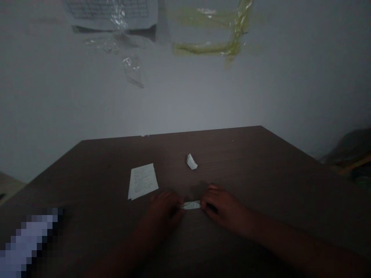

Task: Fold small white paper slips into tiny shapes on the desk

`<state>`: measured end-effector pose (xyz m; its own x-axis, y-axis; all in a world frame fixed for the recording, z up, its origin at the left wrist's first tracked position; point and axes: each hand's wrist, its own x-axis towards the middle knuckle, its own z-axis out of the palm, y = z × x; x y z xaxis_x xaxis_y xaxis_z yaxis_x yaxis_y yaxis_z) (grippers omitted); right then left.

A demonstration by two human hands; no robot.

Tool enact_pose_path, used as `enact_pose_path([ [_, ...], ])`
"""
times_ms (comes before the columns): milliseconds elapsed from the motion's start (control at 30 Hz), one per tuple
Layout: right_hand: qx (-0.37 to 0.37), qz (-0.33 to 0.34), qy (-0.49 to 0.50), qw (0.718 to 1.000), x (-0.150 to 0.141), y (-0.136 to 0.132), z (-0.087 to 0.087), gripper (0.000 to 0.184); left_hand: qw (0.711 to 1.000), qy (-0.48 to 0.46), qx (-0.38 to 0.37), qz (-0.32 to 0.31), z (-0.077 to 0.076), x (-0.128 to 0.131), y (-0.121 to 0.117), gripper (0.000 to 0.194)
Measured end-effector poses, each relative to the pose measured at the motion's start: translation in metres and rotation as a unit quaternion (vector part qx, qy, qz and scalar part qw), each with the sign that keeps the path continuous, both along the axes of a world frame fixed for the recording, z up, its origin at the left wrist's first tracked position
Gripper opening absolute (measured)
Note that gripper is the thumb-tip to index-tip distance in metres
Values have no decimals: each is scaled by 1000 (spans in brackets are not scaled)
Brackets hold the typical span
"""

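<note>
A narrow folded strip of paper point(191, 205) with writing on it lies low over the table, stretched between my two hands. My left hand point(167, 208) pinches its left end, fingers closed. At the right end, the fingers of my right hand point(222, 204) are closed on it too. Beyond my hands sits a small folded piece of white paper point(191, 161). Left of it rests a small stack of written paper sheets point(144, 180), just past my left hand. The strip's two ends are hidden by my fingers.
The dark brown table point(232, 154) meets a pale wall point(185, 96) at its back edge. A blurred-out, pixelated object point(31, 239) lies at the front left. Sheets and tape point(208, 48) are stuck on the wall. Something dark point(352, 148) stands beyond the table's right edge.
</note>
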<state>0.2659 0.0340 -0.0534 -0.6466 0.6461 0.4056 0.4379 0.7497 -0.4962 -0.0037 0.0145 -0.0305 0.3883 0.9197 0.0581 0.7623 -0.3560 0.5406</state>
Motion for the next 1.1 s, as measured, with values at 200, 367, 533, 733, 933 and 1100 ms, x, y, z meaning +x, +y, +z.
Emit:
enact_pose_path([
  [200, 8, -8, -11, 1000, 1, 1, -1, 20, 999, -38, -26, -14, -2, -3, 2, 19],
  [367, 8, -13, -19, 1000, 1, 1, 1, 22, 998, -17, -61, -20, 10, -1, 3, 15],
  [533, 10, -2, -12, 1000, 2, 0, 2, 20, 998, -29, -14, -56, 6, -1, 6, 18],
  [733, 1, -4, -5, 1000, 3, -1, 1, 19, 999, -19, -13, -37, 7, 3, 3, 15],
  [933, 13, -2, -10, 1000, 2, -3, -1, 19, 1000, 3, -14, -15, 10, 10, 1, 17],
  [1100, 4, -1, -22, 1000, 0, -3, 1, 20, 1000, 0, -3, -14, 6, 9, 2, 18],
])
